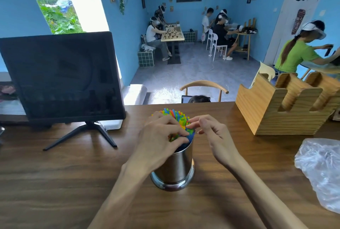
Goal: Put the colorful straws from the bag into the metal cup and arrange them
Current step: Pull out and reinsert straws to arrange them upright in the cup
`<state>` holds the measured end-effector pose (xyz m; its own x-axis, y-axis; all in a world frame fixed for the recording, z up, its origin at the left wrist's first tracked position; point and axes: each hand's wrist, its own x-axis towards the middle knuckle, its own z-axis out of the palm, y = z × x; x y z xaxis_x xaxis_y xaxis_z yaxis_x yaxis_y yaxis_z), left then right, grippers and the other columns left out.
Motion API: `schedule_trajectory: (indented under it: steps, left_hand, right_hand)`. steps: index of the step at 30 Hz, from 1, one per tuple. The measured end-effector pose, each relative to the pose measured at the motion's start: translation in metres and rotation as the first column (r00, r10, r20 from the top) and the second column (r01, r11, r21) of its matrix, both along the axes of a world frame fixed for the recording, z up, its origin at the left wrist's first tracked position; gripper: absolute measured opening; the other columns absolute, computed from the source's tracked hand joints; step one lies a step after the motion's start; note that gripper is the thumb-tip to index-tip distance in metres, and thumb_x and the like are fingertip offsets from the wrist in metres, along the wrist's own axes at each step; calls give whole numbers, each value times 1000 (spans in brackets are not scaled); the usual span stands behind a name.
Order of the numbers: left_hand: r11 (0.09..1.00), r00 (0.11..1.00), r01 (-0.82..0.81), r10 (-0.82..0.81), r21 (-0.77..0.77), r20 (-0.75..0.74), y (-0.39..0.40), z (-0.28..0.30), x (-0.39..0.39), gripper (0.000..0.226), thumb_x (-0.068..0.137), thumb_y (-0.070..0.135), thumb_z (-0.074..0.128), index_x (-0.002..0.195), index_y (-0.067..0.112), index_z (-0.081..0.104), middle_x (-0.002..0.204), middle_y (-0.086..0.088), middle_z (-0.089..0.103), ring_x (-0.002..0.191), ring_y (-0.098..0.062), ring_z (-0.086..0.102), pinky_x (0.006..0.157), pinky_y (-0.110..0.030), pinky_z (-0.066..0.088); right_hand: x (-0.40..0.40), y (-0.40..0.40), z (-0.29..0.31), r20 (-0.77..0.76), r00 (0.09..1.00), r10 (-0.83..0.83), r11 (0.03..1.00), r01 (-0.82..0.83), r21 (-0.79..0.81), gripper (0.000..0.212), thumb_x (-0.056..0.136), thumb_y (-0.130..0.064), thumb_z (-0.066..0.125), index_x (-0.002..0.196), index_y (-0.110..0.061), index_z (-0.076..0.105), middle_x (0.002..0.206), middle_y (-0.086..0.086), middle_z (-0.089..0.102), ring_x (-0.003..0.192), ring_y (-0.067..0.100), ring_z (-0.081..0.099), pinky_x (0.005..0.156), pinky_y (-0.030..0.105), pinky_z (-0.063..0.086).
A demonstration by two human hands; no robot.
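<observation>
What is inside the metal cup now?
Colorful straws stand inside the metal cup, tops above its rim. The left hand covers some, and the right hand touches them. The cup wall hides their lower parts.
</observation>
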<state>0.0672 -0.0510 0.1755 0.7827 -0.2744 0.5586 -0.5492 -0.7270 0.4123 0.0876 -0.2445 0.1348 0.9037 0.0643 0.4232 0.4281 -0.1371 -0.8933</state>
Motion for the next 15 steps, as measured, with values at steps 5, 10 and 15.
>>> schedule_trajectory:
  steps: [5,10,15]
  left_hand:
    - [999,998,-38,36,37,45,25,5,-4,11,77,28,89,85,31,82,92,15,70,96,-12,51,90,-17,34]
    - [988,996,-84,85,126,-2,35,9,-9,13,80,34,84,89,39,75,99,20,64,105,-10,45,97,-22,25]
    - [976,991,-121,128,179,-33,34,5,-13,25,73,28,84,88,43,72,104,21,60,110,-11,44,95,-37,28]
  right_hand:
    - [-14,5,-5,22,1000,-11,1000,12,-24,41,106,-35,45,93,-22,81,110,-4,71,112,19,65,91,27,50]
    - [-25,10,-2,79,997,3,989,9,-151,20,98,-39,65,97,-28,80,109,-9,67,113,16,65,95,30,51]
    - [-30,14,5,177,984,18,933,47,-356,32,80,-56,78,102,-34,76,111,-15,60,115,15,59,97,31,49]
